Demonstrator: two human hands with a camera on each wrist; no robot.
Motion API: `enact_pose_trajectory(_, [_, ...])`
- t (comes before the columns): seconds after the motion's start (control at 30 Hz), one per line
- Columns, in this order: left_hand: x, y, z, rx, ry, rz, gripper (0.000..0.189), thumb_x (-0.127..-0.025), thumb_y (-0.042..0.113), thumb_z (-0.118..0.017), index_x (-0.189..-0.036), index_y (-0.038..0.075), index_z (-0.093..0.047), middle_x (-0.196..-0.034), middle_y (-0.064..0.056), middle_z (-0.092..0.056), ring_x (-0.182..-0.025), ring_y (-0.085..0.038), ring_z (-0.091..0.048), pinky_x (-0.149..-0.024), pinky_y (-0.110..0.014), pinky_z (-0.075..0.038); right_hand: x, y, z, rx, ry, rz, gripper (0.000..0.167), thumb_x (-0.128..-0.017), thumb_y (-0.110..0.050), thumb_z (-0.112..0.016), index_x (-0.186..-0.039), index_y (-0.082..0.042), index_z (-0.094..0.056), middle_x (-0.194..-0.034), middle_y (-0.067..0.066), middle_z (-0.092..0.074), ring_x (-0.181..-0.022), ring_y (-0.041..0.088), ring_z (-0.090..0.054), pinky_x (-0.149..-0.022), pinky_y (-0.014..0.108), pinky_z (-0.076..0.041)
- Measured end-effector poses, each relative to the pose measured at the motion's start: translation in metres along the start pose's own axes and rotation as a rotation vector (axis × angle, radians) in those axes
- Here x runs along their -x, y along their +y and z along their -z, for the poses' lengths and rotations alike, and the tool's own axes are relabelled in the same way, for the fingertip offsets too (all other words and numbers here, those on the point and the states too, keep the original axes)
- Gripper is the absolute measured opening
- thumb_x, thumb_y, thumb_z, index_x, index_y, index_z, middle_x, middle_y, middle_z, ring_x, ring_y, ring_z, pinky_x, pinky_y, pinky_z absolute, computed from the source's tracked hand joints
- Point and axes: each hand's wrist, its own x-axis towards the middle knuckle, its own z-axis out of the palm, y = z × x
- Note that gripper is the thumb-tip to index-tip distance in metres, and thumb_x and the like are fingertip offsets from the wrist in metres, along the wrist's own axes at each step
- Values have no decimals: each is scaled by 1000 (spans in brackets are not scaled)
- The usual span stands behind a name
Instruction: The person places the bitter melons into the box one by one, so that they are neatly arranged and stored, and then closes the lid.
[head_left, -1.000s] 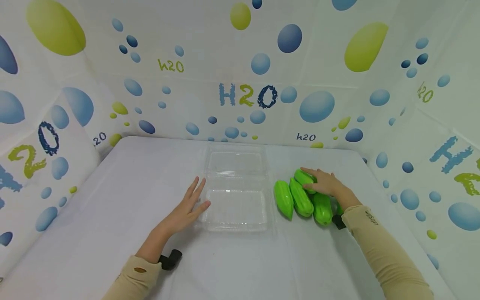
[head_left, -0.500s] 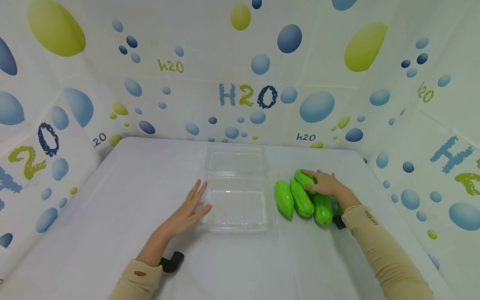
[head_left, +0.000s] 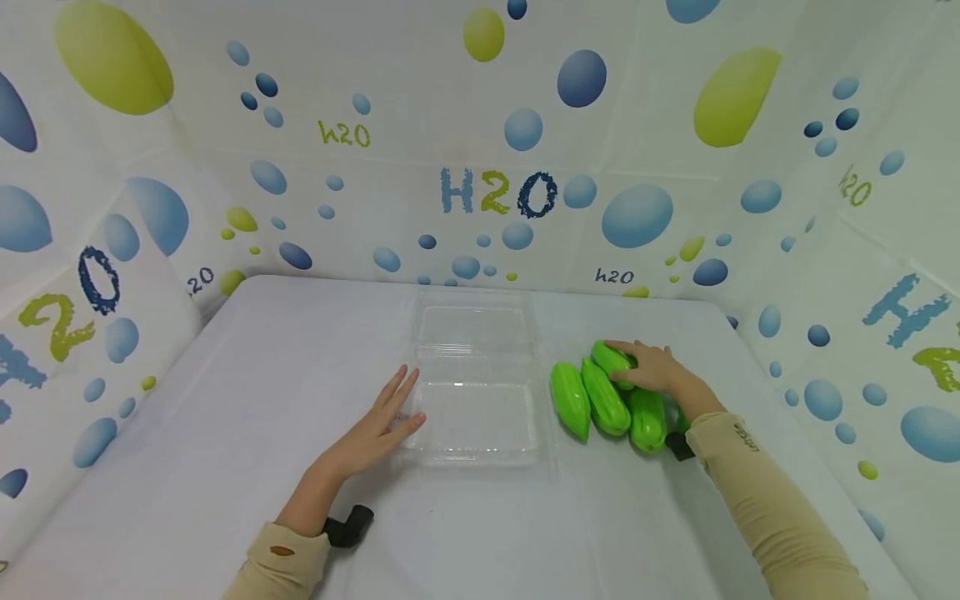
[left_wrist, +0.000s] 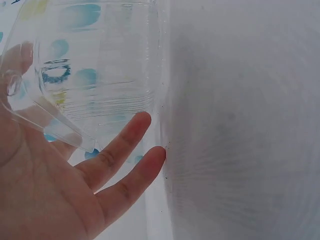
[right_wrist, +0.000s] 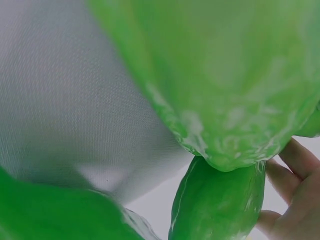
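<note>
My right hand (head_left: 651, 367) grips the farthest of several glossy green, elongated, faintly ribbed fruits, like green papayas; this far fruit (head_left: 611, 357) lies between thumb and fingers. In the right wrist view the hand (right_wrist: 295, 195) shows at the right edge beside a green fruit (right_wrist: 217, 202), while a nearer fruit (right_wrist: 215, 85) hides much of it. My left hand (head_left: 371, 437) has its fingers spread at the left side of a clear plastic clamshell box (head_left: 480, 457), which lies opened flat. In the left wrist view the box wall (left_wrist: 100, 85) overlaps some fingers.
Two fruits lie side by side between box and right hand: a left one (head_left: 570, 400) and a middle one (head_left: 605, 398). Another fruit (head_left: 647, 419) sits under the right wrist, and one more is mostly hidden. A white cloth covers the table (head_left: 480, 533); a patterned curtain (head_left: 360, 208) stands behind.
My left hand has shifted slightly to the right and toward me along the box's edge. My right hand stays at the far fruit, its thumb a little closer in. The box stays in place.
</note>
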Motion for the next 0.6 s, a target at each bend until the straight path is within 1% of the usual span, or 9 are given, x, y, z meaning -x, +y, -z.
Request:
enact_pose_trajectory(0.2, [1,-1,0,0,-3,-2,70,-96,39,-45,-149,16,-6,-152,-12,8,-120,-41,-40,-91,-59,-35,1,1,-1,-15,25,10,64,-86,-37,-57,-140,-9,-37,-137,29,-35,-125,51,-27,-96,70,-5])
enact_pose_trajectory(0.3, [1,-1,0,5,-7,-7,69,-96,38,-45,-149,16,-7,-152,-12,9,-127,-42,-31,-92,-61,-33,2,2,-1,-43,35,6,65,-86,-38,-58,-140,-9,-37,-138,28,-36,-125,50,-28,-97,68,-6])
enact_pose_trajectory(0.37, [1,-2,0,11,-8,-11,68,-96,38,-45,-149,16,-7,-152,-11,9,-129,-43,-26,-92,-62,-32,3,3,-1,-62,41,4,65,-86,-39,-59,-140,-10,-38,-138,27,-36,-125,49,-29,-98,67,-12])
enact_pose_trajectory(0.43, [1,-2,-1,10,-5,-13,68,-96,38,-45,-149,17,-8,-152,-11,9,-132,-43,-18,-92,-62,-31,4,3,-1,-82,50,3,66,-85,-39,-59,-140,-10,-38,-137,27,-37,-124,48,-30,-97,65,-18])
enact_pose_trajectory(0.53, [1,-2,-1,7,-2,-12,68,-96,38,-45,-149,16,-8,-152,-11,10,-132,-43,-18,-92,-62,-32,5,3,-1,-103,74,16,66,-85,-39,-60,-140,-9,-38,-135,28,-39,-122,48,-34,-95,62,-28])
enact_pose_trajectory(0.6, [1,-1,-1,6,-1,-11,68,-96,38,-45,-149,17,-8,-152,-11,10,-132,-43,-18,-92,-62,-32,7,3,0,-119,92,24,66,-85,-39,-61,-140,-9,-39,-134,29,-40,-121,48,-35,-95,61,-28])
